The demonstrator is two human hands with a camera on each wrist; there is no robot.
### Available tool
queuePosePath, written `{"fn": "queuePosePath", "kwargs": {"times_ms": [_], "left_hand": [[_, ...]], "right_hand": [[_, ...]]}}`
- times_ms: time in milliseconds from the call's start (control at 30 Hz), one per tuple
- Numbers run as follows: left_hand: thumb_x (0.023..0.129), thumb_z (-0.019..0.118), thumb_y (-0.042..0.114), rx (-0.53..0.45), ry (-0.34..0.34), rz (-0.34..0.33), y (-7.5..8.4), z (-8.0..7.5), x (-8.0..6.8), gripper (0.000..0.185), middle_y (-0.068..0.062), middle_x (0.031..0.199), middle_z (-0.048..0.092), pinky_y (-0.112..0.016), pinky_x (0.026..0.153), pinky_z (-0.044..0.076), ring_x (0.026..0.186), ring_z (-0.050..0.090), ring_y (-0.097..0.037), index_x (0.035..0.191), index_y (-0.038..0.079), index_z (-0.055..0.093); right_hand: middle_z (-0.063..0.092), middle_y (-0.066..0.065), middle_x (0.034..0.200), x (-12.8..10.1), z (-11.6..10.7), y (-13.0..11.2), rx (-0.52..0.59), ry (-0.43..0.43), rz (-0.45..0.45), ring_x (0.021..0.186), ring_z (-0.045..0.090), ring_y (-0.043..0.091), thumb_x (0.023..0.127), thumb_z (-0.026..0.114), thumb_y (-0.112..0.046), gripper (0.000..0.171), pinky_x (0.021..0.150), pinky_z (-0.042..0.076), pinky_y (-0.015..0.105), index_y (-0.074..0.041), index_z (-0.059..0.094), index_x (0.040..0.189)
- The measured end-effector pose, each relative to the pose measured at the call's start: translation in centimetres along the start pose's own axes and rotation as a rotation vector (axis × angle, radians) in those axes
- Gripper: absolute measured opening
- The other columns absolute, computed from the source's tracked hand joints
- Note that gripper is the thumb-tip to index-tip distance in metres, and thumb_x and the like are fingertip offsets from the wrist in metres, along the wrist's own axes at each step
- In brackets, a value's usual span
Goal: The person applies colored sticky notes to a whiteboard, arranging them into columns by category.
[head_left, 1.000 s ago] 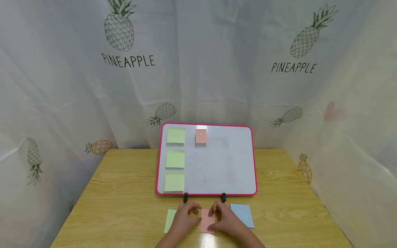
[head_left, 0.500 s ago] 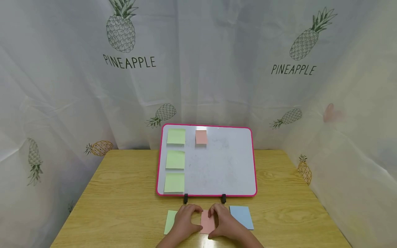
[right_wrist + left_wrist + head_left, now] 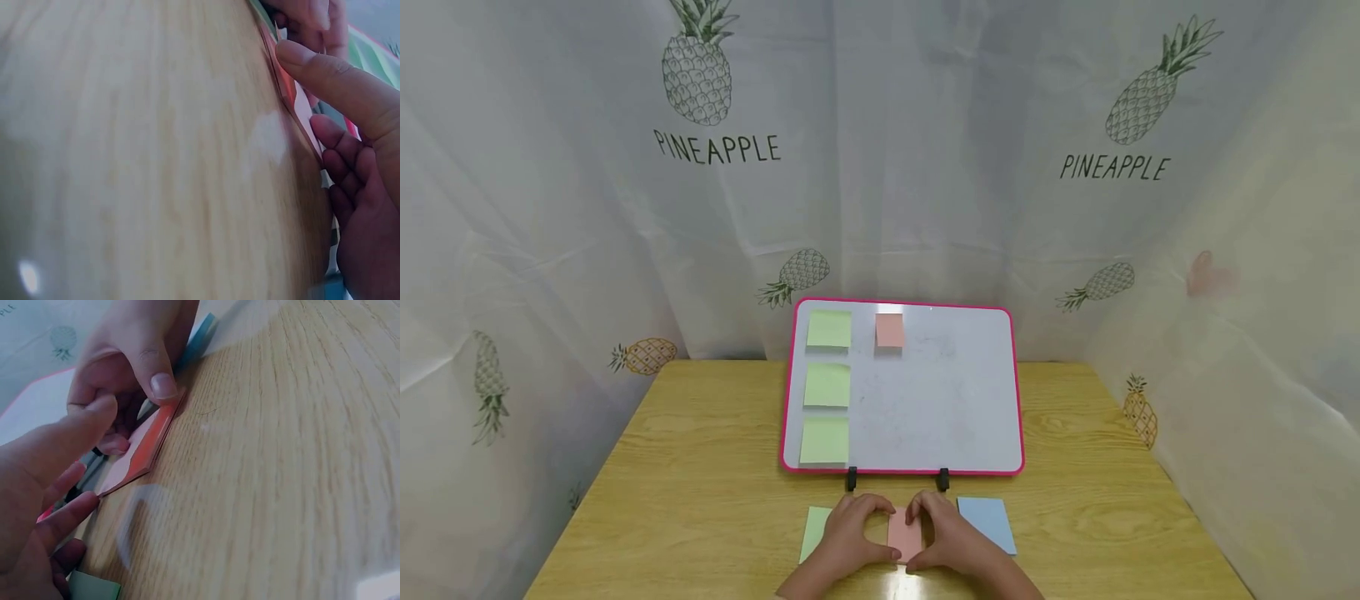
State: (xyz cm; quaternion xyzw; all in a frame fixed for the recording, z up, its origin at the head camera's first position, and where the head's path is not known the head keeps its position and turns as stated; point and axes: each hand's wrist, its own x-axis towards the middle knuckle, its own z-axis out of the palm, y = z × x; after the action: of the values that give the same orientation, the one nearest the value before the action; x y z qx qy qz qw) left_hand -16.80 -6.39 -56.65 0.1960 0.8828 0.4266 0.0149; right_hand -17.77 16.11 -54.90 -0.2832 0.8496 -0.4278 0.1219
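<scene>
Two hands at table's near edge in head view: left hand (image 3: pixel 842 533) and right hand (image 3: pixel 951 537) curled around pink pad (image 3: pixel 904 535), between green pad (image 3: pixel 814 529) and blue pad (image 3: pixel 987 523), before whiteboard (image 3: pixel 925 400).

Left wrist: right thumb and left thumb pinching pink pad (image 3: pixel 140 453) edges, pad flat on table (image 3: pixel 281 475). Risk: several sheets lifting together, or top sheet creasing, under tight grip.

Right wrist: thumb (image 3: pixel 325 75) on pad edge; blurred, sheet separation indiscernible; fingertips partly hidden.
</scene>
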Motion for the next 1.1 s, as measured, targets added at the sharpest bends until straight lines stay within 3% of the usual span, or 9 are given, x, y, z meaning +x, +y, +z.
{"fn": "queuePosePath", "kwargs": {"times_ms": [300, 633, 800, 1100], "left_hand": [[0.061, 0.088, 0.052, 0.035, -0.012, 0.034, 0.2, -0.3, -0.1, 0.065, 0.014, 0.118, 0.059, -0.052, 0.095, 0.037, 0.110, 0.047, -0.019, 0.114, 0.024, 0.063], [0.060, 0.091, 0.035, 0.077, 0.004, -0.013, 0.2, 0.2, -0.2, 0.066, 0.013, 0.123, 0.058, -0.045, 0.090, 0.037, 0.102, 0.045, -0.012, 0.117, 0.028, 0.060], [0.061, 0.091, 0.031, 0.076, -0.010, -0.028, 0.3, 0.3, -0.2, 0.065, 0.014, 0.120, 0.059, -0.041, 0.086, 0.037, 0.096, 0.042, -0.008, 0.118, 0.029, 0.060], [0.058, 0.093, 0.028, 0.041, 0.002, -0.046, 0.2, 0.2, -0.4, 0.069, 0.012, 0.114, 0.057, -0.045, 0.088, 0.037, 0.098, 0.045, -0.013, 0.116, 0.030, 0.055]], "right_hand": [[0.057, 0.000, 0.106, 0.2, -0.3, 0.8, 0.129, -0.018, -0.017, 0.105, 0.050, 0.016, 0.076, 0.085, -0.032, 0.049, 0.095, 0.036, 0.027, -0.010, 0.051, 0.104], [0.059, 0.015, 0.101, 0.1, -0.7, 1.1, 0.268, -0.071, -0.113, 0.092, 0.057, 0.024, 0.092, 0.066, -0.007, 0.021, 0.082, 0.047, 0.028, -0.001, 0.050, 0.105], [0.058, 0.008, 0.097, 0.2, -0.6, 1.2, 0.274, -0.069, -0.113, 0.087, 0.057, 0.016, 0.094, 0.058, 0.003, 0.012, 0.079, 0.050, 0.026, -0.003, 0.053, 0.103], [0.060, 0.004, 0.092, 0.2, -0.8, 1.8, 0.290, -0.071, -0.062, 0.082, 0.056, 0.007, 0.098, 0.057, -0.009, 0.010, 0.075, 0.048, 0.026, -0.009, 0.066, 0.103]]}}
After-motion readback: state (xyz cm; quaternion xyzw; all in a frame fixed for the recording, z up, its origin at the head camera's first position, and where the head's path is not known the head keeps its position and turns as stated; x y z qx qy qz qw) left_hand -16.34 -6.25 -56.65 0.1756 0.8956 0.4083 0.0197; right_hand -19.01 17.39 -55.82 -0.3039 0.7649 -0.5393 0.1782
